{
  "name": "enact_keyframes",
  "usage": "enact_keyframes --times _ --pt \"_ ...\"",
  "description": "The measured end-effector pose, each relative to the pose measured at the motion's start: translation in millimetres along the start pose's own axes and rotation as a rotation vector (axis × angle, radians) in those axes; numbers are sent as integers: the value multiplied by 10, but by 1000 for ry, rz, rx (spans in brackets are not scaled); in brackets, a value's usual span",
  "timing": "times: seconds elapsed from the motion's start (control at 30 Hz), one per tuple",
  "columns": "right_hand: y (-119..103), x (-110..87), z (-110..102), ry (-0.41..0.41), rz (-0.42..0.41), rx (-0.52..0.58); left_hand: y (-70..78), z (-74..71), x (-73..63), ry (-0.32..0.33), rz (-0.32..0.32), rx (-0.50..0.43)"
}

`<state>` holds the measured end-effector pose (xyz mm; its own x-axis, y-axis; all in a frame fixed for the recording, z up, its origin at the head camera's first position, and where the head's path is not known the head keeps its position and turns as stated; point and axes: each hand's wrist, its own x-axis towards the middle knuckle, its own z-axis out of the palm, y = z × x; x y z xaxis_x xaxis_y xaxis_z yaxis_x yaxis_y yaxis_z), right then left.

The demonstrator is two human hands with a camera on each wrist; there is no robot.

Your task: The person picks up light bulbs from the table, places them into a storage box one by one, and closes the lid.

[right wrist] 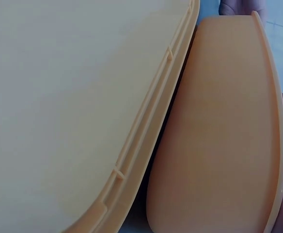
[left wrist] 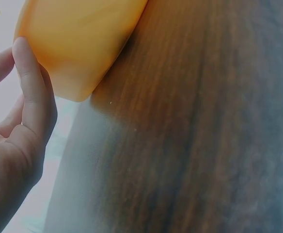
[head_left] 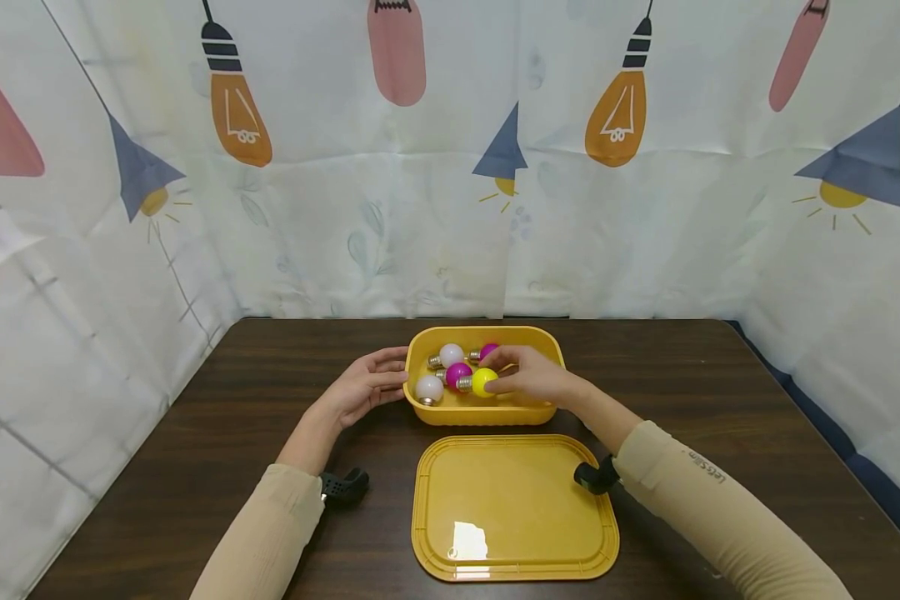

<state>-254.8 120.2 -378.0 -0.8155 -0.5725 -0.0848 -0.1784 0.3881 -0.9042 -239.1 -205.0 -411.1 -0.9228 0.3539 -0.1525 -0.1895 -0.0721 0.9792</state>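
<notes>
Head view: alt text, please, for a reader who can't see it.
A person's right hand pinches a yellow bulb in a yellow bin that also holds two white bulbs and two magenta bulbs, while the left hand touches the bin's left side. A flat yellow lid or tray lies nearer the person on a dark brown table.

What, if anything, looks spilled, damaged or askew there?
Nothing stands out: the bin sits upright, the white bulbs lie inside it, and the white patch on the tray looks like glare.
</notes>
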Motion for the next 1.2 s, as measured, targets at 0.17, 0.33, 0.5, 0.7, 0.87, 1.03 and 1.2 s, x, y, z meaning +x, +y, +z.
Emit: enact_keyframes --times 0.17,0.33,0.5,0.7,0.87,1.03,1.2 --pt "2 13 41 -14 -2 40 0 1 -1 2 -1 -3" --pt "-11 16 64 -7 23 52 -2 8 2 4 0 -7" --pt "-12 29 80 -5 32 48 -2 7 -1 14 -2 -11" --pt "-16 36 88 -15 41 35 -5 5 2 11 -2 -20" --pt "-17 41 92 -12 44 8 -13 2 4 3 3 -10" --pt "-29 36 108 -6 53 -28 -18 0 5 3 4 -8" --pt "-34 41 124 -6 40 -85 -17 -2 6 3 6 -10"
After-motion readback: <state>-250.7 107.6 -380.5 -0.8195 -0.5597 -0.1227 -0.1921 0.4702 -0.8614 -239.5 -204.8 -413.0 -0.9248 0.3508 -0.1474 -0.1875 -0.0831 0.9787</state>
